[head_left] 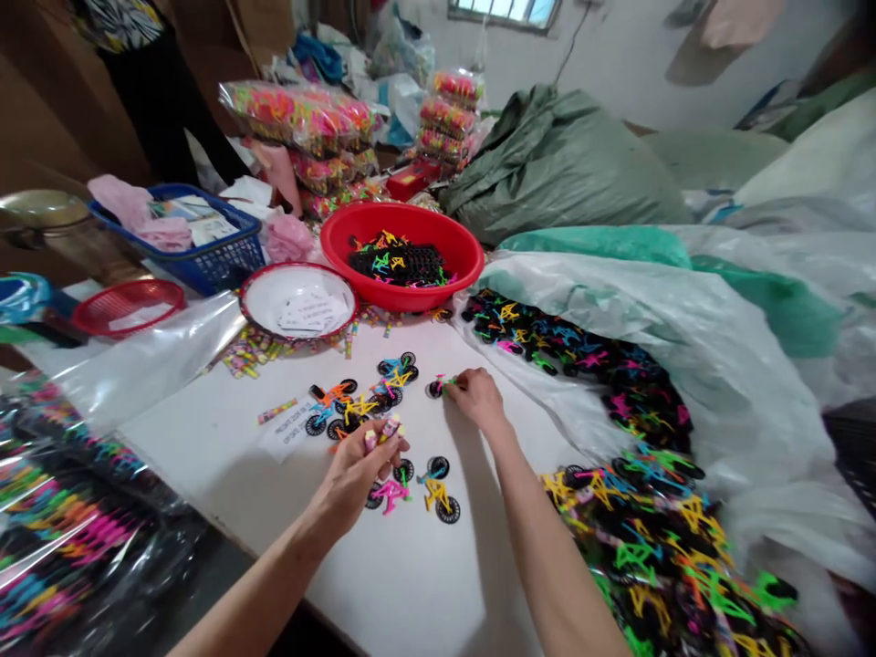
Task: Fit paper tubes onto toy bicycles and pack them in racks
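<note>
**Mid-run at the tabletop: bikes laid out in front, a big heap in reserve**

Here's the focus, a little pink-and-green toy bike [435,389] lying on the white tabletop [438,584], and the right hand [477,399] is right on it, grip narrow, fingertips pinched together at its near end. Over to the left hand [362,461]: that grip is curled closed around a few small printed rolls [383,433], their ends poking up past the thumb.

Just below, a pink bike [391,494] and a yellow-and-blue bike [438,493] lie apart from the rest. Beyond the left hand, a loose cluster of bikes [357,411] overlaps, with one lone roll [277,411] and a printed slip [286,436] alongside.

So where do we stand? I'd call it partway through a small batch: several bikes are out on the tabletop, while rolls sit in the fist, none clearly joined to the bikes near the hands. And look what's left! A great heap of bikes [643,547] fills the right side, more lie in the red basin [335,242], slips wait in the red-rimmed bowl [264,292], and loose rolls [250,351] are scattered beneath it.

Out at the back, bulging clear bags [294,114] stand stacked, packed with colourful pieces; those look like finished output, though their exact contents are hard to read.
</note>
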